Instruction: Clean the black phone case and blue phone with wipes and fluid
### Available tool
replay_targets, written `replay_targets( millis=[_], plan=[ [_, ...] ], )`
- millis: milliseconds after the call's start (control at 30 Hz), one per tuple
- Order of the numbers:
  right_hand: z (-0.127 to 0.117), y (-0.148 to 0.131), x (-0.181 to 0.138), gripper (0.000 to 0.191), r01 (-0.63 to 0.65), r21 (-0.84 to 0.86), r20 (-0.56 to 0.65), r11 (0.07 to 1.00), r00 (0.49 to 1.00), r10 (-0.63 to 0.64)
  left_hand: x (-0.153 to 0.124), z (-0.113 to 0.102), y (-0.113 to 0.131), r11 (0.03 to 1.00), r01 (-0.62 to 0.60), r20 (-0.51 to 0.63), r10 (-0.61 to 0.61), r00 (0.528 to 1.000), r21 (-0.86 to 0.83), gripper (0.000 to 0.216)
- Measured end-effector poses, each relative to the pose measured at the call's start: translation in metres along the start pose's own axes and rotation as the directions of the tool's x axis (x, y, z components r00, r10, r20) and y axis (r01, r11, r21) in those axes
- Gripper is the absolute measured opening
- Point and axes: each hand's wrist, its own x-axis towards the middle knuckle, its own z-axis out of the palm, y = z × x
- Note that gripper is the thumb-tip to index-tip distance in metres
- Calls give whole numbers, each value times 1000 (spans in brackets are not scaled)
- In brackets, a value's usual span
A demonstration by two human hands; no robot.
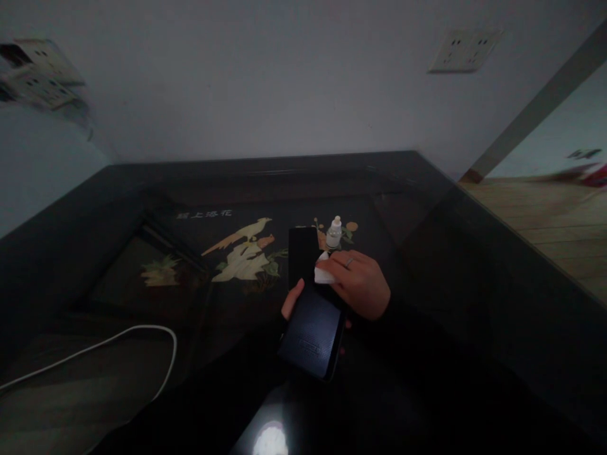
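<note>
My left hand point(292, 299) is closed around a dark wallet point(310, 335) with a grained, leather-like face and a faint embossed mark. The thumb lies along its left edge; fingertips peek out at the right edge. In my right hand point(361, 284), which wears a ring, a folded white wipe point(323, 272) is pinched at the wallet's upper end. Just beyond that hand stands a small white dropper bottle point(334, 232). A flat black rectangular piece point(303, 249) extends beyond the wallet's upper end; whether the two are joined I cannot tell.
The dark glossy table point(265, 165) has inlaid bird and flower pictures point(244, 259). A white cable point(142, 327) curves across its left side. Behind it is a wall with a socket plate point(465, 50) at right and more sockets point(45, 76) at left. Wooden floor point(531, 215) shows at right.
</note>
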Motion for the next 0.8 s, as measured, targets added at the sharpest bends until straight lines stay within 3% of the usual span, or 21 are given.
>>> replay_targets(
  millis=[67, 133, 300, 467, 633, 800],
  plan=[
    [2, 9, 0, 15, -53, -37, -20, 998, 998, 52, 0, 5, 2, 983, 149, 70, -142, 987, -109, 75],
    [3, 12, -1, 15, -46, -44, -17, 998, 999, 45, 1, 7, 5, 959, 197, 97, -181, 979, -202, 71],
    [-1, 5, 0, 16, 75, -10, 40, 997, 996, -75, 2, 0, 6, 956, 189, 89, -173, 981, -226, 66],
    [0, 15, -1, 15, -61, -28, 5, 998, 998, 61, 6, -3, 1, 953, 202, 232, -149, 961, -224, 75],
    [1, 12, -1, 14, 102, 22, 23, 995, 994, -103, 10, -6, -3, 939, 162, 189, -107, 976, -305, 64],
    [-3, 12, 0, 15, -18, 14, -45, 1000, 999, 18, 7, -7, -3, 946, 252, 276, -191, 942, -205, 76]
  ],
)
